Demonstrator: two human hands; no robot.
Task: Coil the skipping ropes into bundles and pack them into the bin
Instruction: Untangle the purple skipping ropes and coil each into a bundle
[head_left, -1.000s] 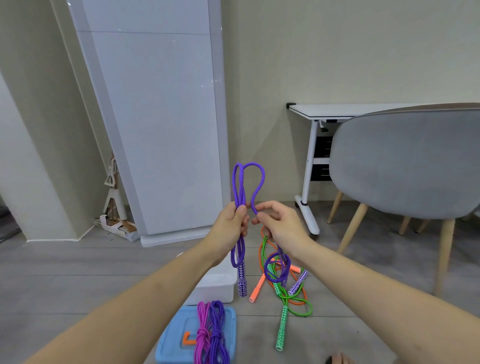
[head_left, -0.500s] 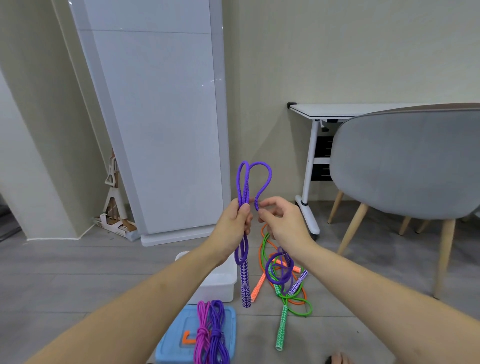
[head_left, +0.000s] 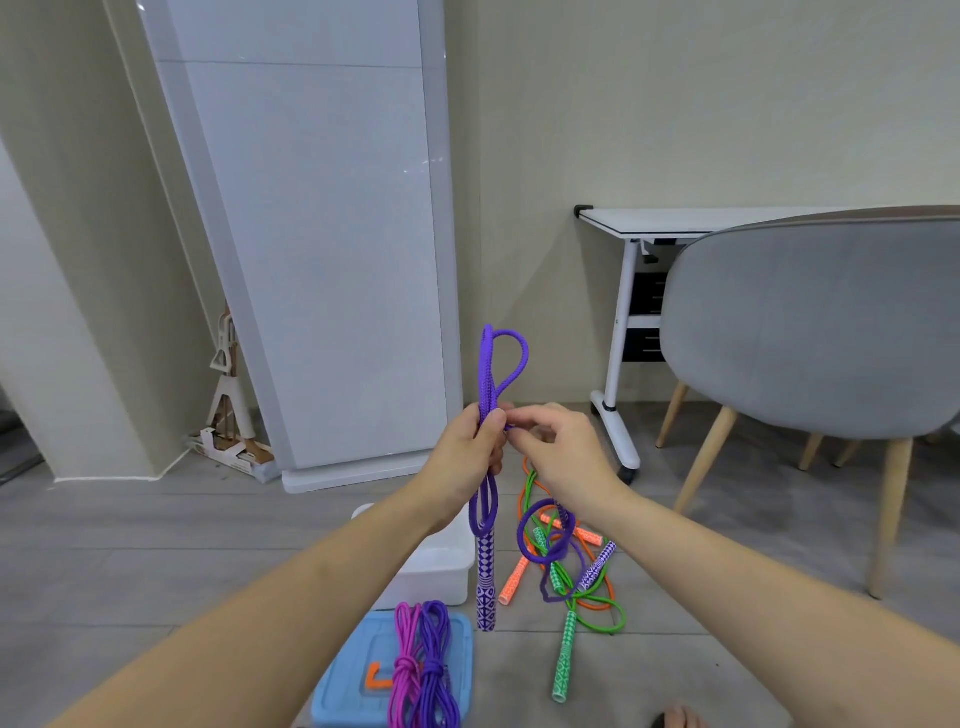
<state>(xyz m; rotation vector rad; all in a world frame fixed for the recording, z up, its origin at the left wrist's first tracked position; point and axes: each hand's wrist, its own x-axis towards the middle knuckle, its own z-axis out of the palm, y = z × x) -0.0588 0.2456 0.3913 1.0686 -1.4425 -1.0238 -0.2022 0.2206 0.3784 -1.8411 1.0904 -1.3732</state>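
Currently, the left hand (head_left: 467, 447) grips the folded purple skipping rope (head_left: 488, 395) upright above the white bin (head_left: 441, 566); the right hand (head_left: 561, 457) pinches its strand. No legible writing observed.

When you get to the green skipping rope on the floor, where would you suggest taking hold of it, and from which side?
I would probably take the green skipping rope's near handle. It lies apart from the tangle, straight and pointing toward the camera, while the cord further back loops with the orange rope and purple cord. Come from above on the near side with the right hand, fingers across the handle.
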